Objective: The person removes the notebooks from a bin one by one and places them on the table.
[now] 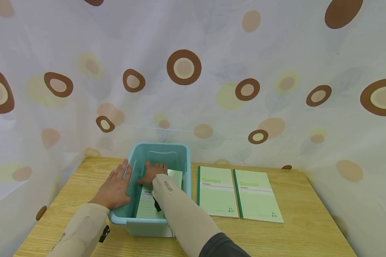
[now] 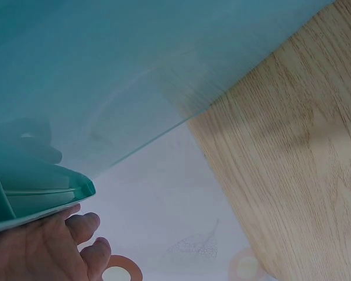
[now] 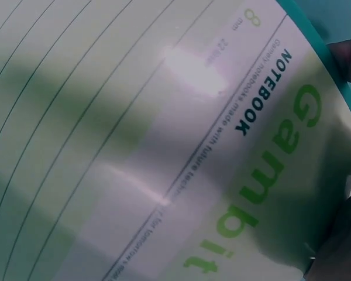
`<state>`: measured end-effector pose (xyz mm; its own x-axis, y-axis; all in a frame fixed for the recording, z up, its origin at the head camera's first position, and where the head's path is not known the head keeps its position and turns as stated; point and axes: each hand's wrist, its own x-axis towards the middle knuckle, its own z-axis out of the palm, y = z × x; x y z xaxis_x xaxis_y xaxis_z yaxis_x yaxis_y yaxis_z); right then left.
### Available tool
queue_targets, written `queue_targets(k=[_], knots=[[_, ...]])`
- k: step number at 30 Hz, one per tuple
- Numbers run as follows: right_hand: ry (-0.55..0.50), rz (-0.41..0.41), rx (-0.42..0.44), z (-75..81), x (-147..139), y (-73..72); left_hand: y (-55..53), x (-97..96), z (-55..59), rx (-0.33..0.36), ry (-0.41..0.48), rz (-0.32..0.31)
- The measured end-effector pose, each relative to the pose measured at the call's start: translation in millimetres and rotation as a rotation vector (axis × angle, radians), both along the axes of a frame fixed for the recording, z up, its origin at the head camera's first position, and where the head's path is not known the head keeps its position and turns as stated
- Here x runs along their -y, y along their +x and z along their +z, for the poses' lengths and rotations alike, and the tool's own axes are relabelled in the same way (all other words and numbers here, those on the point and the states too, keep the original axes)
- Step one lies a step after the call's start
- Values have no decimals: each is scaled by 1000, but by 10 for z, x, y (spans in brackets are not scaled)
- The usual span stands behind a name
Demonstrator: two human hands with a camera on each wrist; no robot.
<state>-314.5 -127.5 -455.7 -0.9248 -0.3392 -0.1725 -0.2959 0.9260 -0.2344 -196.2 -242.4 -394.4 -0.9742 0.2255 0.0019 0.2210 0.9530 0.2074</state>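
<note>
A light blue plastic bin (image 1: 188,178) stands on the table, left of centre. Across its left rim lies my left hand (image 1: 114,188), fingers extended; the left wrist view shows that hand (image 2: 47,252) against the rim. Inside the bin, my right hand (image 1: 152,174) holds the upper part of a pale green notebook (image 1: 148,208) with a dark green spine. The right wrist view shows this "Gambit" notebook (image 3: 164,146) bowed, the thumb at its spine edge and other fingers near its top. Part of the notebook is hidden under the right hand and forearm.
Two similar notebooks lie side by side right of the bin, the nearer notebook (image 1: 217,192) and the farther notebook (image 1: 258,196). A wood-grain table (image 1: 308,214) carries everything. Behind it hangs a white patterned sheet (image 1: 212,107).
</note>
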Motion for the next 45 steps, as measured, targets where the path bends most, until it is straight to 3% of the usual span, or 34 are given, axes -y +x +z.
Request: queue_targets(k=[13, 23, 26, 30, 36, 40, 45], knots=[[42, -5, -76, 62, -71, 48, 7, -68, 16, 29, 2, -12], [44, 9, -179, 387, -89, -22, -41, -52, 24, 39, 2, -29], [67, 22, -233, 600, -120, -38, -32, -42, 23, 43, 8, -27], [39, 36, -309, 1016, -209, -9, -23, -28, 21, 35, 14, -19], [-125, 52, -360, 1758, -449, 151, -2, -25, 11, -26, -13, -9], [-227, 72, -365, 2192, -693, 307, -4, -35, 31, -15, -5, 3], [-294, 87, -385, 2462, -1065, 492, -5, -19, 6, 10, 25, 2]])
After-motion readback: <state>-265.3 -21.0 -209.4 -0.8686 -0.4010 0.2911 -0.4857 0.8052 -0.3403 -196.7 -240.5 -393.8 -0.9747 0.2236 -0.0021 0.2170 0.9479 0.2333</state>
